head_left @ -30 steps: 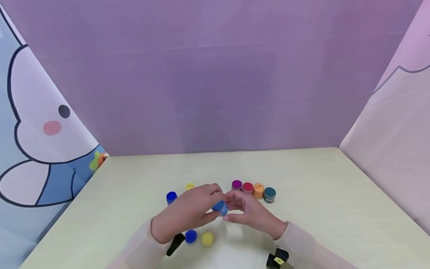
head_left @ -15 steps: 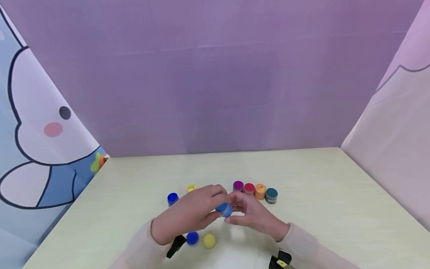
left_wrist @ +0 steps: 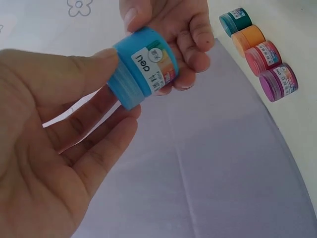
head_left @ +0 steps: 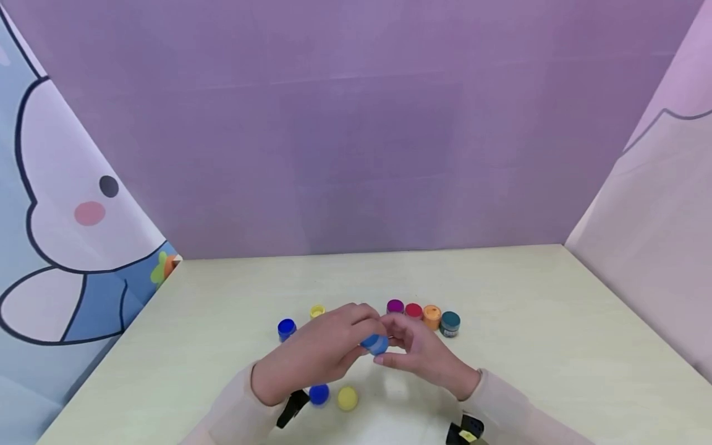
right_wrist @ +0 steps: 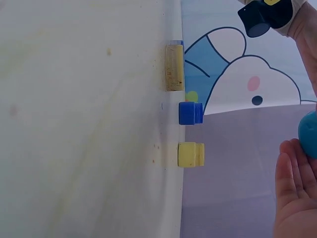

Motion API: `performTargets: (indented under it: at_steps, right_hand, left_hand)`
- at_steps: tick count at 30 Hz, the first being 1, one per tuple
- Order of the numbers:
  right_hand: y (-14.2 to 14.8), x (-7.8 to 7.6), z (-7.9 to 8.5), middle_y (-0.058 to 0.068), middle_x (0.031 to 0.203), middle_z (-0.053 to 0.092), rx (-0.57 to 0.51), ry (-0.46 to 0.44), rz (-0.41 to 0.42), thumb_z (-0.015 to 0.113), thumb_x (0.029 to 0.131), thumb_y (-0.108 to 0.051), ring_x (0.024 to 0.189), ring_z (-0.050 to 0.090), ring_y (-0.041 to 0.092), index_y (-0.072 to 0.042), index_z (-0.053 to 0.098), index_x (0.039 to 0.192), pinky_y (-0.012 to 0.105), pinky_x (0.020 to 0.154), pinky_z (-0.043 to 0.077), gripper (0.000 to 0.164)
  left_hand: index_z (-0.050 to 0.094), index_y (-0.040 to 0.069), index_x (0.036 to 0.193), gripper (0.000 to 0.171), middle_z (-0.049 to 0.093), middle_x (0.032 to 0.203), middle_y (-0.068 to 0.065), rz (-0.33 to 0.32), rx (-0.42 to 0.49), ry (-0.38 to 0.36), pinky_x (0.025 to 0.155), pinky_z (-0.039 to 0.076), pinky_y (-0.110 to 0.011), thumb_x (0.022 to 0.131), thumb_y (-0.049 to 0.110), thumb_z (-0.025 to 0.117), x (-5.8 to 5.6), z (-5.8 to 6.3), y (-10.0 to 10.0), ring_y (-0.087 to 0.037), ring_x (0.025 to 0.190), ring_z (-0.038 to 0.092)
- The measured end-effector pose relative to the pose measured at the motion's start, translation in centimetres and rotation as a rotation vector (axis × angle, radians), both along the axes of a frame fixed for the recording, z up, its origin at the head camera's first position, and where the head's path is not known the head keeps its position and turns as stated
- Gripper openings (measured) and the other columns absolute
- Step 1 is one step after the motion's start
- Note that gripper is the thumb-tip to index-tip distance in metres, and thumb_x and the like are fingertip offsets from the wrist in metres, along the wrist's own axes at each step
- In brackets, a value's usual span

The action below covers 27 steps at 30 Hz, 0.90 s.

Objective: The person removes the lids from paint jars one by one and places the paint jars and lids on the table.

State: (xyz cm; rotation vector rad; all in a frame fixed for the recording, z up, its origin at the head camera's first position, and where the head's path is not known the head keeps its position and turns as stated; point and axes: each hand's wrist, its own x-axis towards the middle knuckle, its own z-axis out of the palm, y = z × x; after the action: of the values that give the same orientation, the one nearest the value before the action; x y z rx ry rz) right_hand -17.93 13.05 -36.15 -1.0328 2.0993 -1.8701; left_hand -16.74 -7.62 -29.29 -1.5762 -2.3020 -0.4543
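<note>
A light blue paint jar (left_wrist: 143, 67) with a "deli" label is held up above the table, tilted sideways. My left hand (head_left: 328, 346) pinches its clear-rimmed end between thumb and fingers, as the left wrist view shows. On the jar's other end, my right hand (head_left: 423, 349) comes round with loosely bent fingers and its thumb tip right at the jar's edge. The right wrist view shows the jar's round blue end (right_wrist: 309, 135) in front of the right fingers (right_wrist: 292, 171). Below the hands stand a blue jar (head_left: 319, 394) and a yellow jar (head_left: 347, 398).
Behind my right hand, purple (head_left: 395, 306), red (head_left: 413, 310), orange (head_left: 432, 316) and dark green (head_left: 450, 323) jars form a row. Another blue jar (head_left: 287, 329) and yellow jar (head_left: 317, 311) stand beyond my left hand. A tan block (right_wrist: 174, 68) shows in the right wrist view.
The light blue jar has shifted slightly right with my left hand, closer in between the right thumb and fingers. The other jars keep their places on the table.
</note>
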Motion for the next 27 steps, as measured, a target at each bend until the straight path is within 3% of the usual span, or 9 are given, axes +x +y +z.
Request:
performTargets:
  at_steps: [11, 16, 22, 27]
  right_hand:
    - [0.13, -0.06, 0.19, 0.009, 0.104, 0.058, 0.008, 0.095, -0.037, 0.066, 0.081, -0.009, 0.093, 0.059, 0.024, -0.005, 0.053, 0.110, 0.041, 0.082, 0.047, 0.032]
    - [0.09, 0.05, 0.08, 0.011, 0.102, 0.058, 0.009, 0.099, -0.044, 0.066, 0.080, -0.007, 0.091, 0.059, 0.022, -0.003, 0.053, 0.108, 0.037, 0.081, 0.047, 0.031]
    - [0.26, -0.05, -0.09, 0.010, 0.100, 0.058, -0.021, 0.164, -0.047, 0.066, 0.079, 0.001, 0.087, 0.059, 0.022, -0.002, 0.053, 0.107, 0.036, 0.078, 0.049, 0.031]
    - [0.41, -0.14, -0.29, 0.008, 0.099, 0.058, -0.017, 0.163, -0.059, 0.066, 0.078, 0.000, 0.086, 0.059, 0.020, -0.002, 0.054, 0.105, 0.034, 0.078, 0.049, 0.030]
  left_hand:
    - [0.055, 0.014, 0.101, 0.032, 0.055, 0.103, 0.002, 0.042, -0.010, -0.026, 0.082, 0.039, -0.013, 0.075, 0.009, 0.072, -0.10, 0.19, -0.03, -0.010, 0.095, 0.052]
    - [0.055, 0.012, 0.100, 0.030, 0.055, 0.102, 0.001, 0.030, -0.004, -0.017, 0.082, 0.039, -0.013, 0.075, 0.009, 0.072, -0.15, 0.09, -0.03, -0.011, 0.092, 0.052]
    - [0.054, 0.009, 0.115, 0.039, 0.053, 0.106, -0.001, 0.090, -0.063, -0.018, 0.085, 0.037, -0.013, 0.079, 0.012, 0.069, -0.02, 0.19, 0.40, -0.012, 0.099, 0.049]
    - [0.052, 0.008, 0.120, 0.044, 0.053, 0.108, -0.002, 0.133, -0.096, -0.035, 0.086, 0.037, -0.014, 0.079, 0.014, 0.069, 0.12, 0.20, 0.73, -0.013, 0.102, 0.048]
